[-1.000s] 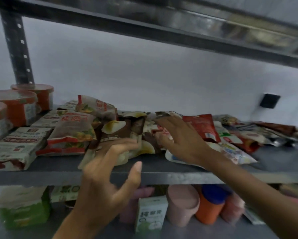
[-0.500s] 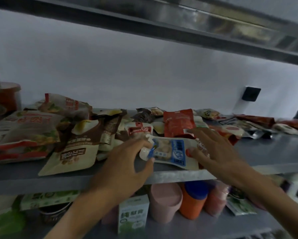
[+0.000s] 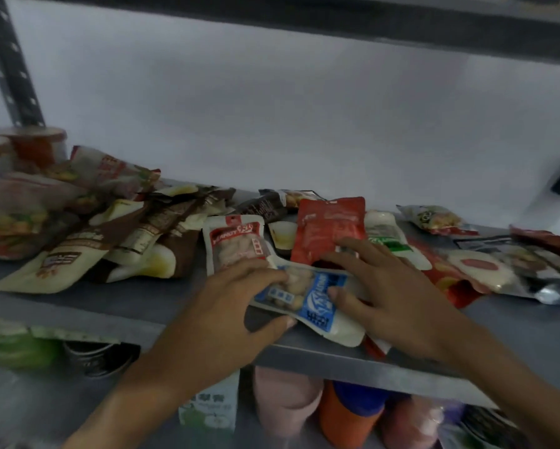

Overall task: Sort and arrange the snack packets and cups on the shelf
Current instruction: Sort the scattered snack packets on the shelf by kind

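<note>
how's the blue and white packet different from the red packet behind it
The blue and white packet lies at the shelf's front edge, gripped by the left hand; the red packet sits further back, with only the right hand's fingers reaching over its lower edge. Blue shows its contents through a window; red looks opaque. Both are flat pouches.

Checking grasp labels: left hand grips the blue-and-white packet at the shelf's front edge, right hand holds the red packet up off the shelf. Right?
Not quite. The head view shows the left hand gripping the blue-and-white packet at the shelf's front edge, but the right hand lifts nothing: its fingers lie spread over that same packet and the lower edge of the red packet, which lies on the shelf.
</note>
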